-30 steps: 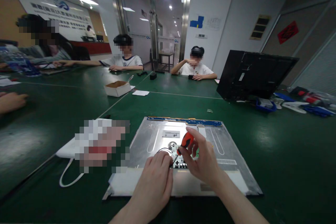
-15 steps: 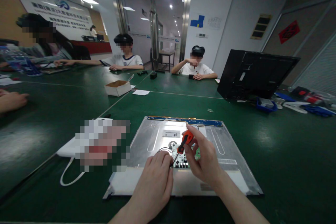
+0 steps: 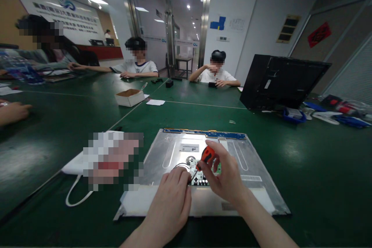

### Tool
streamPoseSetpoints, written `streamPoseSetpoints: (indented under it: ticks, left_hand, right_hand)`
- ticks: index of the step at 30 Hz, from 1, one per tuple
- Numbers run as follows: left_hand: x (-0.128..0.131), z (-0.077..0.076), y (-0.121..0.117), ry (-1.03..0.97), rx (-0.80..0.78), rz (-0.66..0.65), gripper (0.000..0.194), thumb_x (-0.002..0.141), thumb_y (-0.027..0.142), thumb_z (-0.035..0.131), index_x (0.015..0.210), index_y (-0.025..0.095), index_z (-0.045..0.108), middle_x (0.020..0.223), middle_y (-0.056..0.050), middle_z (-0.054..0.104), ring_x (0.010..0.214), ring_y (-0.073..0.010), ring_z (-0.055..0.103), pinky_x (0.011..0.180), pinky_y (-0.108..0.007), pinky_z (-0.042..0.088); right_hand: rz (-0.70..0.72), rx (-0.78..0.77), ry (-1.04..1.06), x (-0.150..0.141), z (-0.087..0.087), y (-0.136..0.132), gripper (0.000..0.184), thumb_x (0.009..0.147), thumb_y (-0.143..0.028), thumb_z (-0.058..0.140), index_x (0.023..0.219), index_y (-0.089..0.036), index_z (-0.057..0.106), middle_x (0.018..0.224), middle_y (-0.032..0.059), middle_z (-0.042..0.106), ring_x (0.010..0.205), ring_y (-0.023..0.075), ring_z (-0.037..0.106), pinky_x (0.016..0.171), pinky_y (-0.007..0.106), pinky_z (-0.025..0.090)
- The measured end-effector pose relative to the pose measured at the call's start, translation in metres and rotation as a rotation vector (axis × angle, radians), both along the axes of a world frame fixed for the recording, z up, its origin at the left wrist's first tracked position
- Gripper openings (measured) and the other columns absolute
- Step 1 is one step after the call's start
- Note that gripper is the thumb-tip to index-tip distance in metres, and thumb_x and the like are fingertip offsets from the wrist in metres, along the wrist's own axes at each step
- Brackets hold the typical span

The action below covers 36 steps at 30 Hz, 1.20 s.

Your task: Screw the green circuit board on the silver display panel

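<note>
My right hand [image 3: 228,172] grips a small screwdriver [image 3: 207,155] with a red and black handle between thumb and fingers. Its shaft slants down to the left, toward the fingertips of my left hand [image 3: 171,197]. That hand is closed at the left edge of a green circuit board [image 3: 200,178]; whatever its fingers pinch is hidden beneath them. The board sits on a flat metal display panel [image 3: 159,155], partly covered by both hands. Along the panel's far edge runs a narrow blue circuit strip [image 3: 203,134]. Dark wires [image 3: 181,164] curve beside the board.
On the green table [image 3: 314,178], a white item with a cable [image 3: 72,197], partly blurred out, lies left of the panel. Farther off are a small open box [image 3: 130,99] and a black monitor [image 3: 281,83]. People sit across the table; another person's hand [image 3: 14,112] rests at left.
My right thumb and fingers have shifted slightly around the screwdriver handle, which has turned a little. My left hand and the panel stay in place.
</note>
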<state>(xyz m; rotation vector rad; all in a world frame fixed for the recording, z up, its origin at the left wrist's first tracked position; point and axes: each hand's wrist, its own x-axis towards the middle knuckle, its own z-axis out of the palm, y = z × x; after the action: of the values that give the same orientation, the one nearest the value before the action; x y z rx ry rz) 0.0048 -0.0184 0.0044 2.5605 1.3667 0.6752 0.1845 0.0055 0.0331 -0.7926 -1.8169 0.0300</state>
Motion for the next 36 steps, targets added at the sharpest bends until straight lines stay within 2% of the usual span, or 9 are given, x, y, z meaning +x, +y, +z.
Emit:
streamPoseSetpoints:
  ticks: [5, 15, 24, 36]
  left_hand:
    - [0.000, -0.002, 0.001, -0.009, 0.004, -0.004, 0.024, 0.089, 0.011, 0.036, 0.098, 0.018, 0.056, 0.106, -0.012, 0.061, 0.100, -0.0301, 0.057, 0.088, -0.048, 0.046]
    - [-0.001, -0.011, 0.002, -0.027, 0.042, 0.014, 0.024, 0.090, 0.012, 0.037, 0.100, 0.019, 0.058, 0.106, -0.011, 0.062, 0.099, -0.0286, 0.056, 0.086, -0.044, 0.046]
    - [-0.001, -0.007, 0.001, -0.027, 0.023, 0.004, 0.023, 0.090, 0.012, 0.037, 0.099, 0.019, 0.056, 0.107, -0.011, 0.061, 0.100, -0.0289, 0.056, 0.087, -0.046, 0.045]
    - [-0.002, -0.012, 0.002, -0.029, 0.032, 0.002, 0.022, 0.091, 0.012, 0.037, 0.098, 0.020, 0.056, 0.107, -0.011, 0.061, 0.101, -0.0293, 0.055, 0.088, -0.046, 0.045]
  right_hand:
    - [-0.007, 0.004, -0.017, 0.000, 0.002, -0.002, 0.050, 0.096, -0.018, 0.053, 0.143, -0.024, 0.038, 0.094, 0.0029, 0.066, 0.059, 0.0116, 0.058, 0.049, 0.024, 0.051]
    - [-0.041, 0.026, 0.002, -0.001, 0.001, -0.002, 0.041, 0.096, -0.024, 0.057, 0.134, -0.025, 0.042, 0.082, -0.0022, 0.060, 0.054, 0.0107, 0.052, 0.046, 0.022, 0.046]
    - [0.010, 0.000, -0.025, 0.000, 0.004, -0.004, 0.054, 0.094, -0.015, 0.049, 0.146, -0.021, 0.036, 0.093, 0.0040, 0.066, 0.057, 0.0119, 0.057, 0.050, 0.025, 0.051]
    - [-0.020, 0.032, -0.008, 0.000, 0.001, -0.002, 0.044, 0.096, -0.022, 0.056, 0.138, -0.025, 0.042, 0.083, -0.0015, 0.063, 0.053, 0.0103, 0.052, 0.047, 0.023, 0.047]
